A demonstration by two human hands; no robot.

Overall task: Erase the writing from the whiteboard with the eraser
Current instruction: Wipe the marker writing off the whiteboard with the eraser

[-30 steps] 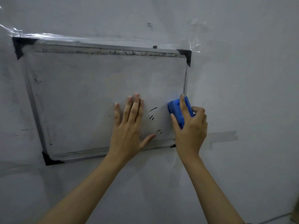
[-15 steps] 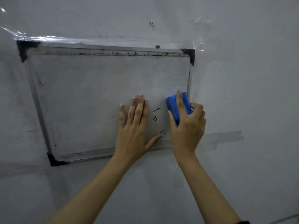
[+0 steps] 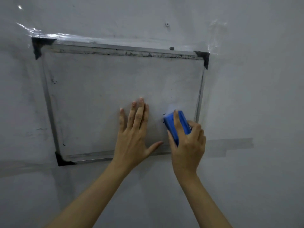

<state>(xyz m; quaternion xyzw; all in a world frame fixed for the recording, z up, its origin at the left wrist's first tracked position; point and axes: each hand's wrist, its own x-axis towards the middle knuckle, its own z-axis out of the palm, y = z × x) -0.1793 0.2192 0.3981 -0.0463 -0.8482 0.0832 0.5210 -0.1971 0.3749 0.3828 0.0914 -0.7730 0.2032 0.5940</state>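
Whiteboard [image 3: 98, 96] fixed to grey wall [image 3: 255, 96], black corner caps, clear tape [image 3: 49, 36] along top edge. Faint smudges at left border; no readable writing or labels. Left hand [image 3: 134, 134] pressed flat on board's lower middle, fingers spread, holding nothing. Just right of it, blue eraser [image 3: 174, 124] against board near right frame, right hand [image 3: 187, 145] curled around it. Tiny dark marks at eraser's left edge.

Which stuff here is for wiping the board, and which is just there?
For the job:
whiteboard
blue eraser
right hand gripping the eraser
left hand flat on the board

Just there:
clear tape along the top
grey tape strip on the wall
screw above the board
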